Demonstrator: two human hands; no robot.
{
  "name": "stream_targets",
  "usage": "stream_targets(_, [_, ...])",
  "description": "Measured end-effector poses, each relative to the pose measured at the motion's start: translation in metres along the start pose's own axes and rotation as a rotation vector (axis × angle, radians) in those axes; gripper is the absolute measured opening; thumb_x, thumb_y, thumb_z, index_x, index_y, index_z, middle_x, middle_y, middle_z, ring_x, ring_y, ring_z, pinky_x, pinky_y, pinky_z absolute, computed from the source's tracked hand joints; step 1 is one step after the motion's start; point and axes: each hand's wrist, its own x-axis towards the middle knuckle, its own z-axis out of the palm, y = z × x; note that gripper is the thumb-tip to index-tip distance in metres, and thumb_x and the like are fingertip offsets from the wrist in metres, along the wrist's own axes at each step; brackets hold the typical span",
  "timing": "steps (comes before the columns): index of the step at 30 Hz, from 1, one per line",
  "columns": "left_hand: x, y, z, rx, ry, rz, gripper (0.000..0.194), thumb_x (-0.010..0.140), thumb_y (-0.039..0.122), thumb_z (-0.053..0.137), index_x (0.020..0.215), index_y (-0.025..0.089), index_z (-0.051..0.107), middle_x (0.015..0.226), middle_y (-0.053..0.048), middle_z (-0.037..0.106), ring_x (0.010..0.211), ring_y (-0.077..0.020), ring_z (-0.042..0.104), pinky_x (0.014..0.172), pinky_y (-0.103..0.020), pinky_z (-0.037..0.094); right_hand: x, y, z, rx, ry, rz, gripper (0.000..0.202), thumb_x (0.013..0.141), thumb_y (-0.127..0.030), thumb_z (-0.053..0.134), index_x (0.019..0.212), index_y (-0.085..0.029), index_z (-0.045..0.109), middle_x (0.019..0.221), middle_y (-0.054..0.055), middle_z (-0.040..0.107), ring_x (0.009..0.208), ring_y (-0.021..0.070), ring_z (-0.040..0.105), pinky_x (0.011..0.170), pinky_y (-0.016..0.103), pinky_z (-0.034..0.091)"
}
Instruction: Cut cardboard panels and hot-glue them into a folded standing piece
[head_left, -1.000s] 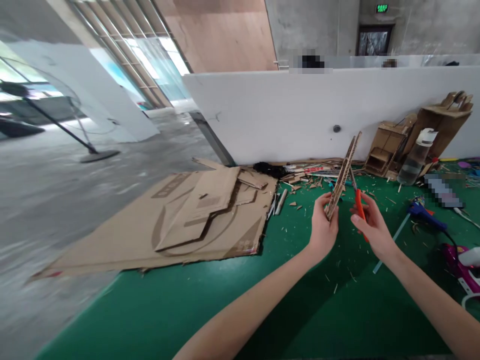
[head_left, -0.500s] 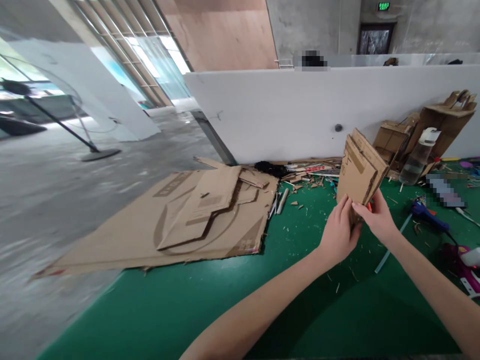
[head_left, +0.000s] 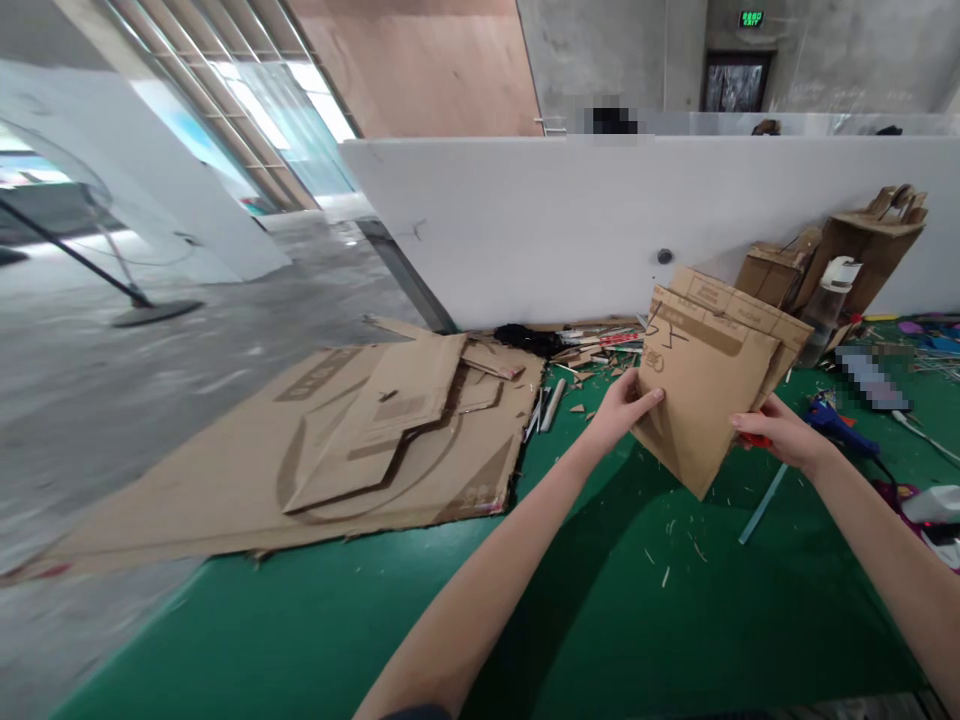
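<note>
From our head view, the main change is in the stack of brown flat cardboard pieces [head_left: 694, 390]. A second ago it stands edge-on in one hand, with the tool apart from it; now its broad face is turned toward us and both hands are on it. The stack is held up in front of us, above the smooth green counter [head_left: 600, 620], and at least two layers show, the rear one offset up and to the right. A dark scrawled mark is in plain sight on the front piece.

Our left hand [head_left: 626, 405] grips the left edge, thumb lying across the front. Our right hand [head_left: 780, 435] grasps the lower right edge while keeping the red handle of a hand tool [head_left: 754, 440] tucked under the thumb; the tool's working end is hidden from us. We judge that the work at this instant is handling the pieces rather than cutting, since the tool is merely carried along.

Around us, the blue glue gun [head_left: 844, 425] lies just beyond the right hand, the pale translucent stick [head_left: 763, 503] below it, and the large brown cardboard sheet [head_left: 217, 490] stays spread well to the left
</note>
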Motion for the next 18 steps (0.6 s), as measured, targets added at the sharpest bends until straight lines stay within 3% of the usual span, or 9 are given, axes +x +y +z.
stream_targets(4, [-0.004, 0.008, -0.016, -0.001, -0.035, -0.060, 0.053, 0.064, 0.037, 0.081, 0.110, 0.019, 0.062, 0.118, -0.010, 0.067, 0.110, -0.0279, 0.062, 0.093, -0.040, 0.049, -0.001, 0.006, 0.007, -0.030, 0.109, -0.142, 0.040, 0.066, -0.040, 0.077, 0.100, -0.024, 0.062, 0.082, -0.002, 0.061, 0.059, 0.0098, 0.048, 0.045, 0.021, 0.037])
stream_targets(7, [-0.004, 0.011, -0.019, -0.025, -0.058, -0.086, 0.055, 0.061, 0.035, 0.082, 0.110, 0.020, 0.062, 0.118, -0.010, 0.067, 0.108, -0.0280, 0.063, 0.090, -0.040, 0.051, -0.004, 0.016, 0.020, -0.006, 0.240, -0.217, 0.048, 0.073, -0.042, 0.072, 0.116, -0.030, 0.055, 0.093, -0.001, 0.061, 0.060, 0.0108, 0.048, 0.044, 0.022, 0.038])
stream_targets(9, [-0.004, 0.012, -0.014, -0.002, 0.024, -0.005, 0.054, 0.064, 0.036, 0.080, 0.112, 0.020, 0.060, 0.117, -0.010, 0.067, 0.107, -0.0269, 0.063, 0.091, -0.040, 0.051, -0.006, 0.021, 0.026, -0.036, 0.338, -0.255, 0.059, 0.074, -0.043, 0.070, 0.128, -0.033, 0.047, 0.101, 0.001, 0.059, 0.067, 0.0141, 0.054, 0.050, 0.026, 0.045])
stream_targets(11, [-0.004, 0.014, -0.006, 0.061, 0.185, 0.124, 0.050, 0.069, 0.037, 0.077, 0.112, 0.019, 0.059, 0.116, -0.009, 0.067, 0.106, -0.0253, 0.063, 0.092, -0.039, 0.049, -0.007, 0.026, 0.029, -0.095, 0.405, -0.309, 0.071, 0.073, -0.041, 0.071, 0.136, -0.034, 0.039, 0.116, 0.005, 0.055, 0.085, 0.0193, 0.060, 0.065, 0.033, 0.053])
stream_targets(14, [-0.006, 0.012, 0.006, 0.163, 0.387, 0.244, 0.044, 0.069, 0.036, 0.076, 0.107, 0.019, 0.061, 0.112, -0.009, 0.068, 0.103, -0.0244, 0.063, 0.093, -0.037, 0.048, -0.004, 0.034, 0.030, -0.197, 0.408, -0.409, 0.077, 0.073, -0.038, 0.071, 0.139, -0.030, 0.033, 0.132, 0.009, 0.045, 0.107, 0.0238, 0.057, 0.090, 0.043, 0.051])
stream_targets(18, [-0.011, -0.003, 0.018, 0.191, 0.403, 0.206, 0.042, 0.067, 0.032, 0.077, 0.103, 0.018, 0.062, 0.106, -0.009, 0.070, 0.099, -0.0251, 0.064, 0.090, -0.038, 0.049, 0.002, 0.053, 0.031, -0.269, 0.437, -0.434, 0.081, 0.076, -0.038, 0.067, 0.143, -0.025, 0.023, 0.133, 0.012, 0.046, 0.118, 0.0262, 0.051, 0.103, 0.051, 0.041])
